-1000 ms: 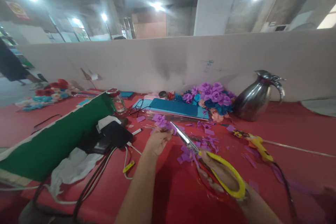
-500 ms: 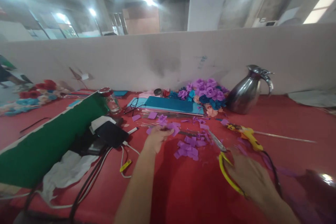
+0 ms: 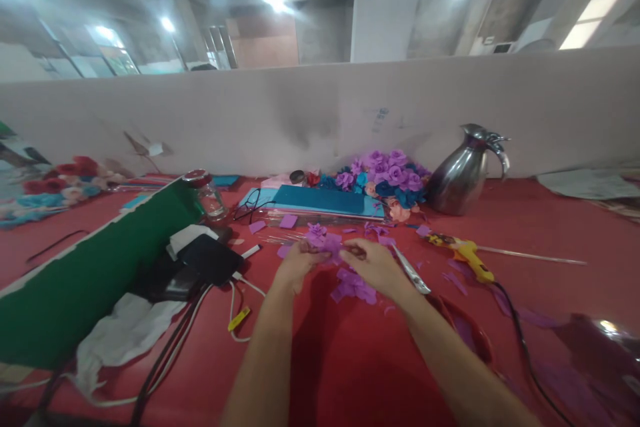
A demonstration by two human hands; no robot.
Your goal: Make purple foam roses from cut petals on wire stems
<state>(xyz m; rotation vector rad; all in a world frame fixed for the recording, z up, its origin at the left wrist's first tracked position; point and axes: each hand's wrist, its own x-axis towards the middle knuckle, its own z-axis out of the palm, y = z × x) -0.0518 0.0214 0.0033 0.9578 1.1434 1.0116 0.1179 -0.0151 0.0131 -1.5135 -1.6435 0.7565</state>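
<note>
Both my hands meet over the red table, around a purple paper piece (image 3: 331, 245). My left hand (image 3: 299, 263) pinches its left side, fingers closed. From the right, my right hand (image 3: 367, 263) has its fingertips closed on the right edge of the same piece. Just beneath lies a pile of purple paper pieces (image 3: 354, 287). A small purple flower (image 3: 317, 233) shows behind my left fingertips. Beside my right wrist the scissors (image 3: 413, 271) rest on the table, their handles partly behind my forearm.
A yellow glue gun (image 3: 474, 260) with a cord lies at the right, a steel jug (image 3: 459, 173) behind it. Paper roses (image 3: 393, 172) and blue sheets (image 3: 320, 199) sit at the back. Left are a glass jar (image 3: 210, 199), a green board (image 3: 105, 267), phone and cables.
My right hand has left the scissors, now on the table, and moved left to the purple paper. My left hand stays nearly where it was. The view has shifted slightly.
</note>
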